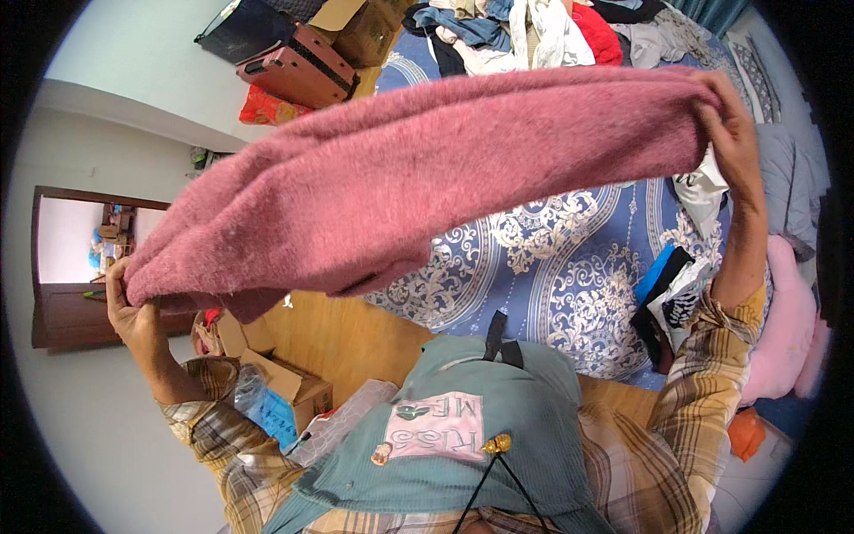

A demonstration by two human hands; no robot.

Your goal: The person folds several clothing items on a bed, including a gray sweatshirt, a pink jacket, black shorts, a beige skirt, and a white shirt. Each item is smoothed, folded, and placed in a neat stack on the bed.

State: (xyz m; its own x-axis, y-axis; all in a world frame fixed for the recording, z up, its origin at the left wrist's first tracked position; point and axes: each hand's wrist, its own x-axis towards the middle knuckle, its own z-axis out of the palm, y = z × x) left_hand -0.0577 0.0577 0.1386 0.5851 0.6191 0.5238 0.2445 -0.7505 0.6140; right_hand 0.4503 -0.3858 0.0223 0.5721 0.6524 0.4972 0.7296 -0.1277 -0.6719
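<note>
A fuzzy pink knitted garment (400, 173) is stretched wide in the air between my two hands. At its lower left end my left hand (133, 310) grips a bunched edge. The opposite end, higher up at the right, is pinched in my right hand (730, 130). The cloth sags a little along its lower edge, and a fold runs along its upper part. Below and behind it lies a bed with a blue and white patterned sheet (547, 287), partly hidden by the garment. Whether it is a sweater I cannot tell.
Mixed clothes (520, 33) are heaped on the bed's far end. Folded clothes (667, 300) and a pink plush toy (780, 320) lie at the right. A pink suitcase (300, 67) and an open cardboard box (310, 394) stand on the left side. A doorway (73, 240) is at far left.
</note>
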